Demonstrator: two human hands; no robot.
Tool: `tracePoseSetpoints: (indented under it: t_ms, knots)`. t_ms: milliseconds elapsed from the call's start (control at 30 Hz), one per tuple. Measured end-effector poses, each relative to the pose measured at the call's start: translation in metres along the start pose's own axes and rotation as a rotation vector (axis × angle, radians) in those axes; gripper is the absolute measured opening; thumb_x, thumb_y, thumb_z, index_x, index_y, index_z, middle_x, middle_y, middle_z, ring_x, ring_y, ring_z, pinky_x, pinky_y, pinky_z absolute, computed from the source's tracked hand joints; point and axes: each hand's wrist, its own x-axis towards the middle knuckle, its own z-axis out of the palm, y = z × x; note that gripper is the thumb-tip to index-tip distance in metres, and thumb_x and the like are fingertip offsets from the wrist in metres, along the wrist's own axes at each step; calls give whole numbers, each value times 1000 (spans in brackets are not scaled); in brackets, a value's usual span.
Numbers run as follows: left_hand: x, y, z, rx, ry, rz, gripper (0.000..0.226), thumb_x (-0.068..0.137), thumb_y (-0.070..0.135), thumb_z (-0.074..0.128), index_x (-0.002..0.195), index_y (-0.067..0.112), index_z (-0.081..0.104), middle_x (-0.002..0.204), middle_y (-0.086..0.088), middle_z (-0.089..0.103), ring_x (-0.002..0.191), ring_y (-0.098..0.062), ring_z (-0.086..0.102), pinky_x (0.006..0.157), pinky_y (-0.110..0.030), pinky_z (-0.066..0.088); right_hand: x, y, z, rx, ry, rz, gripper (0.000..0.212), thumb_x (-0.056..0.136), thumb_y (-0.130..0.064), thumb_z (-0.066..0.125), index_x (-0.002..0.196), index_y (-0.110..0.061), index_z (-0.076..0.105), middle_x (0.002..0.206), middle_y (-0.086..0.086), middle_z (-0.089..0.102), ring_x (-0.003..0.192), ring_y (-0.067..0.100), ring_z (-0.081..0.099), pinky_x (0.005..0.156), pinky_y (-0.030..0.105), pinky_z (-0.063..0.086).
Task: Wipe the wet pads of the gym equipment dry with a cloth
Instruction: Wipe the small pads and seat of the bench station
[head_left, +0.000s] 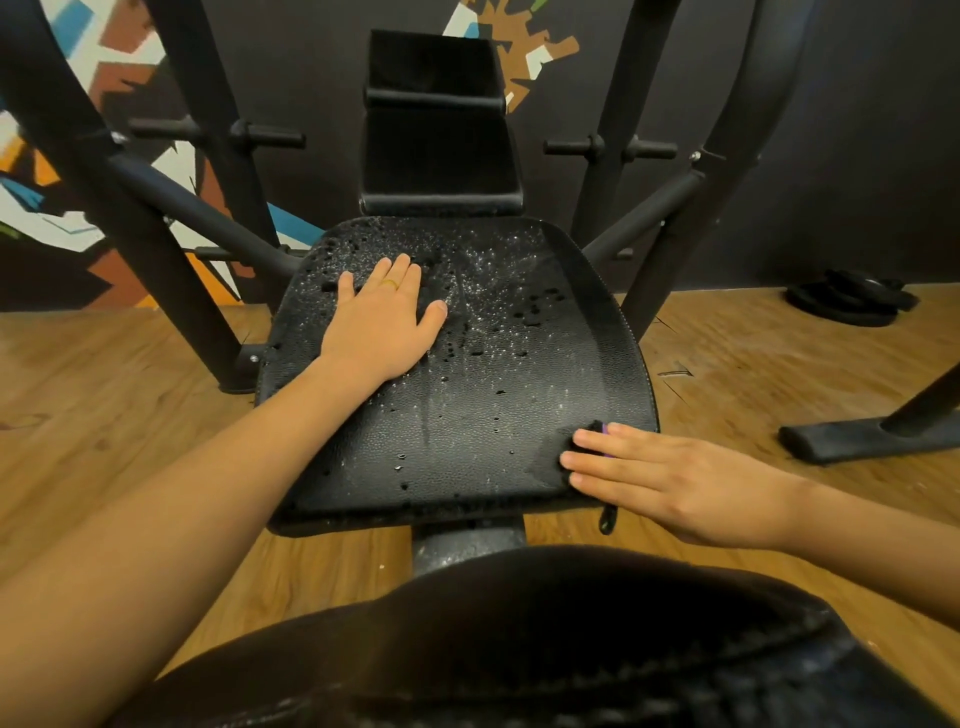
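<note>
Water drops lie scattered over the black seat pad (467, 415), thickest toward its far edge and middle, thinner near its front edge. No bin, tray or other holder shows in the view.

Two bare hands are on this pad. The left hand (382, 322) lies flat and spread, palm down, near the far left part of the pad, grasping nothing; a yellow ring (389, 283) sits on one finger. The right hand (660, 478) lies flat with straight fingers at the front right corner of the pad, pressing a dark cloth (584, 441) down under its fingertips. Only a small part of the cloth shows: a dark edge by the fingertips with a bit of purple, and one dark loop (607, 519) hanging over the pad's front edge.

Three pads can be counted: the wet seat pad, an upright back pad (441, 150) behind its far edge, and a dark one (519, 649) at the bottom of the view. Four short black pegs (272, 136) stick out from the frame, two on each side. Dark weight plates (847, 301) lie on the wooden floor (104, 405) at the right, by the wall; their number cannot be told.
</note>
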Motion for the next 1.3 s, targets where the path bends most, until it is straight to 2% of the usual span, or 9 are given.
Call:
tracePoseSetpoints:
  t_ms: [300,534,801,901,968,1035,1102,1169,1302]
  knots:
    - [-1,3,-2,-10,3,-11,70,105,55,26,160,13,22,169,-4,13,156,-22,9,123,-57,3,110,-21,11,63,49,-62,56,99,-9,29,153,-6,38,163,12,32,154,30,19,126,45,17]
    - [-1,1,-1,-18,2,6,70,105,56,26,160,12,22,169,-4,14,156,-22,9,123,-56,3,75,-10,11,123,53,-81,55,102,-12,49,155,-12,37,165,5,29,156,22,13,125,44,22]
    - [-3,2,-1,-42,20,9,67,106,52,27,159,11,25,168,-6,17,156,-23,11,123,-57,4,88,-10,14,96,93,47,48,105,-16,41,153,-9,40,163,7,33,155,27,17,123,47,26]
    - [-10,8,-7,-109,87,54,53,107,41,35,148,9,44,156,-10,42,147,-27,33,121,-59,15,91,-10,9,158,130,95,51,105,-26,45,154,-12,38,163,5,32,155,23,17,125,46,21]
    - [-22,16,-11,-190,155,95,43,106,33,39,137,8,55,137,-10,59,131,-29,51,115,-54,29,86,-11,4,310,188,199,64,101,-34,54,157,-14,30,165,1,28,156,18,14,126,44,14]
    - [-38,27,-10,-212,153,158,39,105,30,40,132,8,58,129,-9,63,121,-28,56,106,-48,36,80,-11,3,423,218,312,82,95,-43,65,160,-15,24,166,-3,25,156,14,11,127,46,11]
    - [-52,38,-6,-197,100,215,39,105,29,39,134,9,56,135,-7,60,128,-25,52,108,-47,33,70,-10,3,464,199,368,92,91,-51,68,161,-16,20,167,-5,22,156,11,9,127,46,10]
    - [-65,50,-4,-225,51,218,45,107,30,37,145,9,49,152,-7,48,144,-21,38,119,-48,23,58,-7,4,456,165,397,95,90,-57,67,161,-17,18,167,-7,21,155,9,8,127,45,8]
    - [-95,72,3,-307,57,323,58,105,40,32,154,10,37,163,-5,33,152,-18,22,124,-44,10,38,-7,12,407,158,447,91,93,-65,55,161,-18,17,167,-5,22,155,9,8,127,43,10]
